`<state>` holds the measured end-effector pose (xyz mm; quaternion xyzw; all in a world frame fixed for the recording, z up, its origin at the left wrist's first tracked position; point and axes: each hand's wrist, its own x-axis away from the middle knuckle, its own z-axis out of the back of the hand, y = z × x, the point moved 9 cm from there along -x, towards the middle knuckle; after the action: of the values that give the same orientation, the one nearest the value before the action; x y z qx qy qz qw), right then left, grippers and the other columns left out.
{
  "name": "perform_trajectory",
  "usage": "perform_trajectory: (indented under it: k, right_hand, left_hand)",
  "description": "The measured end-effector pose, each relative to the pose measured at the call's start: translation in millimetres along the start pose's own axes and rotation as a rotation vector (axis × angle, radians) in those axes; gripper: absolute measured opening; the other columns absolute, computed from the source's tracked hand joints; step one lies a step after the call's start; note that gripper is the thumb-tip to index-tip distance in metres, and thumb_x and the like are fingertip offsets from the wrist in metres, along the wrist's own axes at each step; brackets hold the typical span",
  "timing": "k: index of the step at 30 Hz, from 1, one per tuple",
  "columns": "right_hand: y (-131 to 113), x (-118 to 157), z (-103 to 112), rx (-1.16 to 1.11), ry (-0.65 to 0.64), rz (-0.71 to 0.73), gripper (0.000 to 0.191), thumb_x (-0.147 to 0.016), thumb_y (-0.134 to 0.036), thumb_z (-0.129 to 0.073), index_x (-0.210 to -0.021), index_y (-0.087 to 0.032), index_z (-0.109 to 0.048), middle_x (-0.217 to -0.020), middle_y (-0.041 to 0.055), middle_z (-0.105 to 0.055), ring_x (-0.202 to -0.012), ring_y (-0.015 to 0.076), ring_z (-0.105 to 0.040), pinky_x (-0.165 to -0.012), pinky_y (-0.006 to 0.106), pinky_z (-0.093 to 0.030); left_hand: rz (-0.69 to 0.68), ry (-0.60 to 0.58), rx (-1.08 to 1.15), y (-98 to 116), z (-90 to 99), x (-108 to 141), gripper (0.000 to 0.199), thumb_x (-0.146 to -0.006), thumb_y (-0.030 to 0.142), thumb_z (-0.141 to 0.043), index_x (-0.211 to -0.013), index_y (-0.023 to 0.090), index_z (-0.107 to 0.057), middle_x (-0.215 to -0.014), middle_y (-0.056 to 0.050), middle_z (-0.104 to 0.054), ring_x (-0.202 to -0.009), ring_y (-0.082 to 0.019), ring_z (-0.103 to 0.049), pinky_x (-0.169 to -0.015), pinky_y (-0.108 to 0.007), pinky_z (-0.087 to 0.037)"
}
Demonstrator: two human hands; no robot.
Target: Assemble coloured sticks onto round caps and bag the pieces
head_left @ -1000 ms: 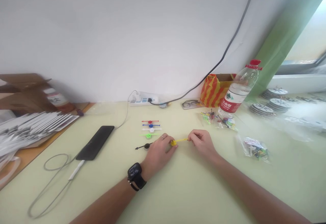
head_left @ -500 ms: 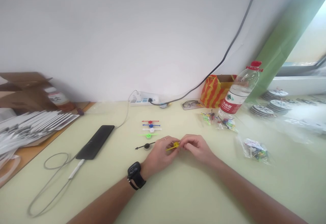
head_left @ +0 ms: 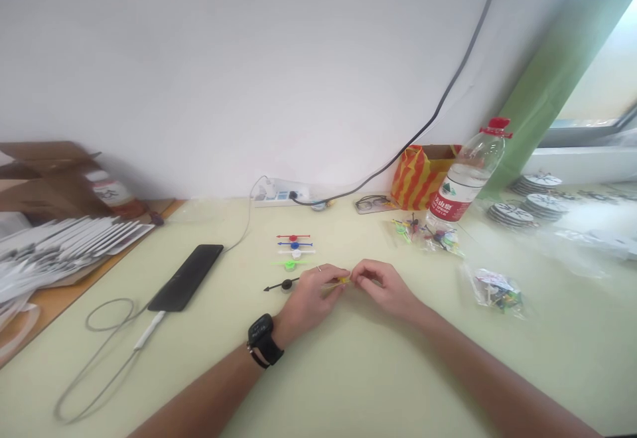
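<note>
A yellow arrow spinner (head_left: 343, 280) is pinched between the thumb and fingers of my left hand (head_left: 312, 298), and those fingers hide much of its length. My right hand (head_left: 382, 287) is closed with its fingertips at the spinner's right end, so both hands meet around it. Just left of my left hand lies a black arrow spinner (head_left: 287, 285), its tail partly covered by the hand. Behind it are a green arrow spinner (head_left: 290, 265), a white one (head_left: 296, 253), a blue one (head_left: 295, 245) and a red one (head_left: 293, 237), lined up in a column.
Plastic bags of small coloured parts (head_left: 497, 292) lie at the right, with more near a water bottle (head_left: 452, 192). Stacked round discs (head_left: 510, 215) stand farther right. A black phone (head_left: 186, 279) with its cable rests at left. A power strip (head_left: 281, 196) sits against the wall.
The yellow arrow spinner has tilted in my fingers, and less of it shows. Both hands stay nearly in place, and the spinners on the table have not moved.
</note>
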<state>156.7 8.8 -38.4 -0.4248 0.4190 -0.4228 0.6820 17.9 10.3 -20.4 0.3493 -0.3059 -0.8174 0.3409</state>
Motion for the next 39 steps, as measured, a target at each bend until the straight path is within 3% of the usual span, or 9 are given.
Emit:
perform_trajectory:
  k: [12, 18, 21, 24, 28, 30, 35, 37, 39]
  right_hand:
    - [14.4, -2.7, -2.4, -0.213, -0.062, -0.109, 0.022, -0.084, -0.03, -0.071, -0.102, -0.019, -0.064, -0.094, 0.0044, -0.066, -0.078, 0.0157, -0.061, -0.07, 0.029, -0.049]
    - [13.0, -5.1, 5.5, -0.278, -0.005, -0.113, 0.03, -0.085, -0.043, -0.074, -0.1, -0.019, -0.064, -0.086, 0.0023, -0.063, -0.072, 0.0147, -0.058, -0.07, 0.032, -0.051]
    - [10.4, -6.1, 9.5, -0.282, 0.021, -0.1, 0.035, -0.085, -0.046, -0.074, -0.105, -0.02, -0.064, -0.099, 0.0052, -0.065, -0.077, 0.0153, -0.06, -0.075, 0.033, -0.053]
    - [10.1, -5.3, 20.4, -0.195, 0.125, -0.093, 0.038, -0.086, -0.046, -0.072, -0.114, -0.022, -0.063, -0.113, 0.0068, -0.064, -0.081, 0.0159, -0.061, -0.074, 0.031, -0.052]
    - [4.2, -4.1, 18.9, -0.024, 0.103, -0.031, 0.027, -0.093, -0.045, -0.063, -0.1, -0.019, -0.069, -0.083, 0.0021, -0.062, -0.072, 0.0158, -0.057, -0.066, 0.029, -0.047]
    - [0.1, -2.7, 12.7, 0.005, 0.049, 0.007, 0.027, -0.096, -0.042, -0.058, -0.108, -0.02, -0.069, -0.077, 0.0005, -0.059, -0.07, 0.0154, -0.054, -0.064, 0.029, -0.046]
    - [-9.8, 3.9, 6.7, 0.106, 0.057, 0.09, 0.058, -0.098, -0.036, -0.055, -0.153, -0.03, -0.039, -0.09, 0.0004, -0.058, -0.064, 0.013, -0.05, -0.057, 0.026, -0.042]
    - [-11.3, 6.0, 4.5, 0.153, 0.059, 0.107, 0.07, -0.096, -0.035, -0.056, -0.159, -0.032, -0.026, -0.094, 0.0005, -0.058, -0.063, 0.0126, -0.049, -0.057, 0.026, -0.042]
    - [-11.4, 7.3, 5.2, 0.176, 0.073, 0.112, 0.071, -0.095, -0.037, -0.058, -0.158, -0.032, -0.026, -0.1, 0.0016, -0.059, -0.064, 0.0125, -0.05, -0.058, 0.026, -0.043]
  left_hand:
    - [0.007, -0.096, 0.004, 2.9, -4.6, 3.0, 0.014, -0.093, 0.022, -0.063, -0.102, 0.022, -0.073, -0.1, -0.005, -0.077, -0.091, -0.021, -0.073, -0.083, -0.033, -0.059]
    - [0.068, -0.08, 0.275, 9.3, -5.3, 0.3, 0.016, -0.094, 0.032, -0.065, -0.1, 0.019, -0.071, -0.107, -0.009, -0.075, -0.099, -0.022, -0.071, -0.094, -0.037, -0.059]
    - [0.141, -0.112, 0.42, 4.4, -10.9, -1.1, 0.018, -0.096, 0.035, -0.064, -0.101, 0.018, -0.069, -0.109, -0.009, -0.073, -0.102, -0.023, -0.071, -0.094, -0.037, -0.058]
    - [0.237, -0.019, 0.489, -11.7, -5.6, -2.5, 0.023, -0.092, 0.038, -0.071, -0.104, 0.018, -0.065, -0.104, -0.008, -0.071, -0.095, -0.022, -0.072, -0.086, -0.036, -0.059]
    - [0.268, 0.04, 0.539, -24.2, 0.4, -4.4, 0.028, -0.089, 0.038, -0.074, -0.105, 0.018, -0.062, -0.099, -0.006, -0.069, -0.093, -0.021, -0.071, -0.083, -0.035, -0.058]
    - [0.246, 0.036, 0.54, -23.9, 2.5, -6.1, 0.028, -0.09, 0.038, -0.074, -0.106, 0.018, -0.063, -0.1, -0.007, -0.068, -0.093, -0.02, -0.069, -0.083, -0.034, -0.057]
    - [0.226, 0.022, 0.557, -20.4, 5.8, -7.9, 0.027, -0.089, 0.038, -0.074, -0.105, 0.018, -0.066, -0.105, -0.008, -0.066, -0.096, -0.021, -0.067, -0.086, -0.035, -0.056]
    - [0.223, 0.009, 0.568, -18.7, 5.7, -7.6, 0.025, -0.09, 0.038, -0.074, -0.104, 0.019, -0.067, -0.103, -0.007, -0.067, -0.097, -0.021, -0.067, -0.088, -0.036, -0.056]
    - [0.22, -0.004, 0.582, -17.8, 4.9, -7.1, 0.025, -0.09, 0.038, -0.073, -0.105, 0.019, -0.067, -0.101, -0.007, -0.068, -0.096, -0.02, -0.067, -0.089, -0.036, -0.056]
